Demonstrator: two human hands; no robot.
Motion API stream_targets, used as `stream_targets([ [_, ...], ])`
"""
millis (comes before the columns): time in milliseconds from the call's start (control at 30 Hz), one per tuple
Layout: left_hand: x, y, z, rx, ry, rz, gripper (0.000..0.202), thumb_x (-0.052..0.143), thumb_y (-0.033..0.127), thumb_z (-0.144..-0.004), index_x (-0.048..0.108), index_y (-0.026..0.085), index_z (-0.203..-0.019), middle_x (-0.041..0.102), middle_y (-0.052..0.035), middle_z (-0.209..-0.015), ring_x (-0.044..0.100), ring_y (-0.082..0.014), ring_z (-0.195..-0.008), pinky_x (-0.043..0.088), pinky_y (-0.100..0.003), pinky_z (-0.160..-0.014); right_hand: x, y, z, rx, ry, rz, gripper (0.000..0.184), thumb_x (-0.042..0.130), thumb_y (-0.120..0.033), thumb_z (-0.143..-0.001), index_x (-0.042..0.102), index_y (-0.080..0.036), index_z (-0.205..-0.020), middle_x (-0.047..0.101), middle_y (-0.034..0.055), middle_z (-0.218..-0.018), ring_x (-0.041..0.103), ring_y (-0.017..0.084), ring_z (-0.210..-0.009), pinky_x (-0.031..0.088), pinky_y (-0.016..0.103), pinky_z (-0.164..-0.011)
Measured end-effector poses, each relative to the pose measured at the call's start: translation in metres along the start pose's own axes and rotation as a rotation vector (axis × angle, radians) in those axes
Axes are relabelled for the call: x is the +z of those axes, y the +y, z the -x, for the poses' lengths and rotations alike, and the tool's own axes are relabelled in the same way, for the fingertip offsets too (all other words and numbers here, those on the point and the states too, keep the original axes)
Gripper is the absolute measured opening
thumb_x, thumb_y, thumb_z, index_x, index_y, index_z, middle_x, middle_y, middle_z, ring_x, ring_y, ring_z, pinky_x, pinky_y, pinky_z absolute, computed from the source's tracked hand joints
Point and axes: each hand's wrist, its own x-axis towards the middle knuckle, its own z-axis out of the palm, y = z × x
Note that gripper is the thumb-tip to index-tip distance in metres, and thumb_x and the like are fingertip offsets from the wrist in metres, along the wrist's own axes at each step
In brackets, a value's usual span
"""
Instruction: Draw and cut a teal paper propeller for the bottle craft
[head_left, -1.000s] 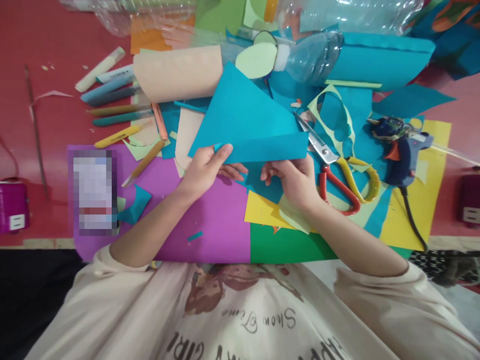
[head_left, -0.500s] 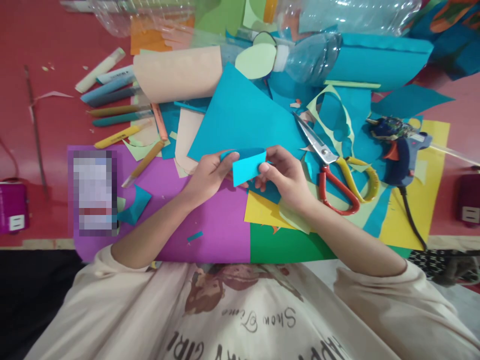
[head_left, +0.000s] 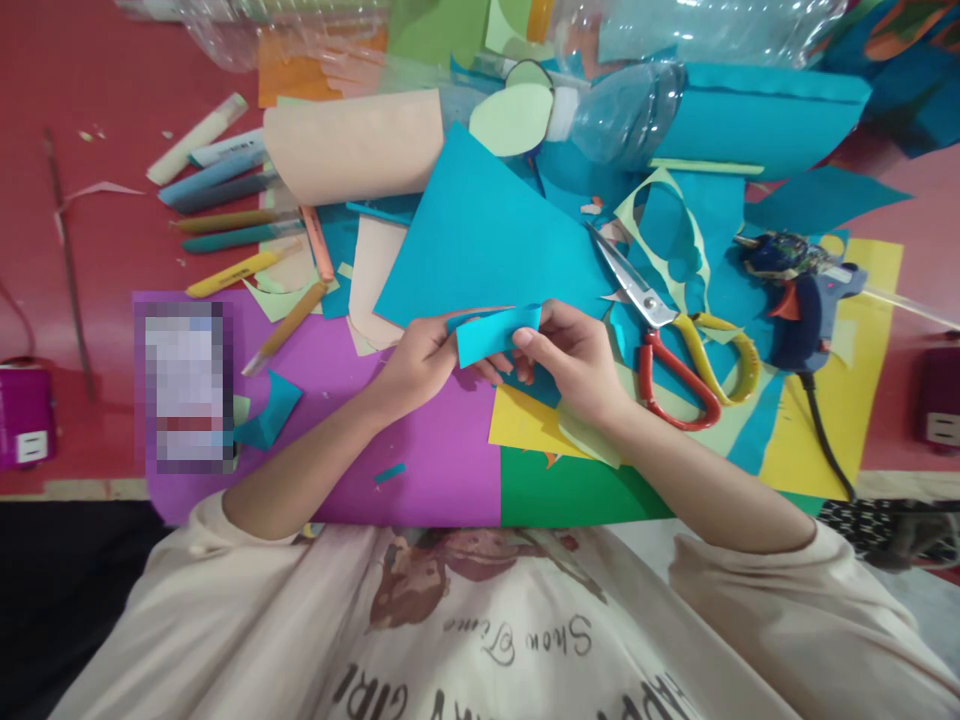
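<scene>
Both my hands hold a big sheet of blue paper point(head_left: 480, 235) at its near edge. My left hand point(head_left: 416, 360) pinches the left part of that edge. My right hand point(head_left: 574, 360) pinches a folded-over flap point(head_left: 495, 335) of the same sheet, bent toward me. The sheet lies over a purple sheet point(head_left: 390, 420) and yellow and green sheets point(head_left: 555, 480). Scissors point(head_left: 667, 330) with red and yellow handles lie just right of my right hand.
A blue glue gun point(head_left: 795, 290) with its cord lies at the right. Several crayons and pencils point(head_left: 225, 215) lie at the left. A peach paper roll point(head_left: 352, 145) and clear plastic bottles point(head_left: 630, 100) sit at the back among paper scraps. A phone point(head_left: 187, 385) rests at the left.
The sheet's lower right corner has been folded over toward me into a flap. My right hand moved up and left with it, closer to my left hand.
</scene>
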Motion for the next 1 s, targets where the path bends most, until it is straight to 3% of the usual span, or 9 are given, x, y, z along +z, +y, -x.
stream_targets([
  [200, -0.002, -0.002, 0.003, 0.039, 0.194, 0.101, 0.06, 0.052, 0.072, -0.08, 0.068, 0.018, -0.1, 0.071, -0.001, -0.068, 0.072, -0.0172, -0.064, 0.06, -0.026, -0.059, 0.0, 0.0, 0.0, -0.088, 0.079, 0.019, 0.04, 0.074, -0.053, -0.073, 0.051, -0.022, -0.066, 0.055, -0.0063, -0.053, 0.05, 0.007, -0.041, 0.041, 0.022, -0.041],
  [333, -0.002, -0.002, 0.002, 0.059, 0.292, 0.018, 0.051, 0.068, 0.064, -0.073, 0.067, 0.022, -0.101, 0.065, 0.0039, -0.062, 0.07, -0.0148, -0.061, 0.061, -0.025, -0.061, 0.0, -0.001, 0.0, -0.107, 0.144, 0.066, 0.042, 0.074, -0.055, -0.072, 0.051, -0.022, -0.064, 0.053, -0.0071, -0.05, 0.049, 0.007, -0.041, 0.04, 0.022, -0.041],
  [667, -0.001, -0.01, 0.001, 0.165, 0.343, -0.101, 0.031, 0.066, 0.037, -0.084, 0.064, 0.019, -0.109, 0.071, 0.003, -0.076, 0.071, -0.0119, -0.065, 0.062, -0.023, -0.066, -0.002, 0.001, -0.002, -0.133, 0.147, 0.074, 0.039, 0.074, -0.056, -0.072, 0.055, -0.022, -0.071, 0.055, -0.0067, -0.055, 0.053, 0.008, -0.045, 0.044, 0.022, -0.043],
  [800, -0.003, -0.011, 0.0, 0.186, 0.342, -0.122, 0.027, 0.065, 0.031, -0.084, 0.064, 0.019, -0.108, 0.071, 0.0033, -0.076, 0.071, -0.0112, -0.063, 0.062, -0.022, -0.065, -0.005, 0.003, -0.004, -0.165, 0.194, 0.073, 0.039, 0.071, -0.059, -0.074, 0.058, -0.022, -0.078, 0.056, -0.0064, -0.063, 0.054, 0.008, -0.048, 0.048, 0.023, -0.049],
  [1000, -0.004, -0.01, -0.002, 0.198, 0.355, -0.138, 0.025, 0.065, 0.027, -0.083, 0.065, 0.019, -0.106, 0.067, 0.0051, -0.068, 0.07, -0.0107, -0.062, 0.062, -0.02, -0.064, -0.006, 0.002, -0.006, -0.193, 0.216, 0.095, 0.037, 0.072, -0.058, -0.074, 0.059, -0.023, -0.074, 0.054, -0.0068, -0.057, 0.055, 0.009, -0.048, 0.046, 0.023, -0.047],
])
